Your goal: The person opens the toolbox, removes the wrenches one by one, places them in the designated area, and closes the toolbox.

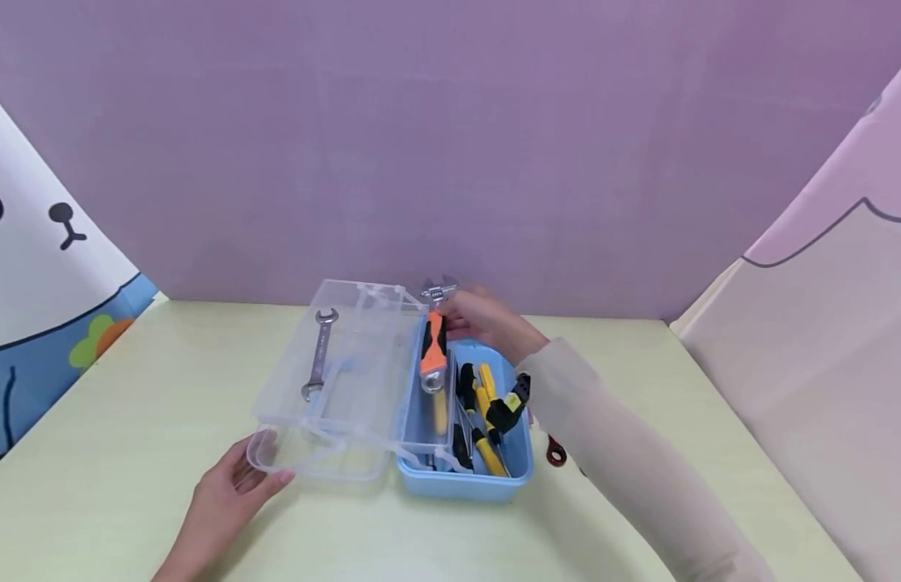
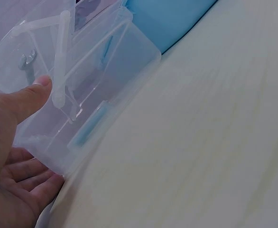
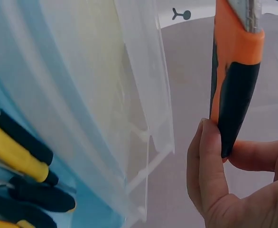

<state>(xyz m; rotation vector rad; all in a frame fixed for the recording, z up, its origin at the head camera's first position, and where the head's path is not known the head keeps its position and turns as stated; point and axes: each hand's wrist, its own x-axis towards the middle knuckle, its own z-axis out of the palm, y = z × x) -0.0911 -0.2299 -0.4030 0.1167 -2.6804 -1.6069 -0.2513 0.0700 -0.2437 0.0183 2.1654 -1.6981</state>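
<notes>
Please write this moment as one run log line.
Left hand: grips clear lid | Right hand: pinches orange-black adjustable wrench | Open-end wrench: in clear tray | Yellow-handled tools: in blue toolbox

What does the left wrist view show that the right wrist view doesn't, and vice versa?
Only the left wrist view shows the left hand and one end of the silver metal open-ended wrench. Only the right wrist view shows the right hand pinching the orange-and-black-handled steel adjustable wrench, and several yellow-and-black tool handles. Both show parts of the clear plastic tray assembly and the blue plastic toolbox.
</notes>
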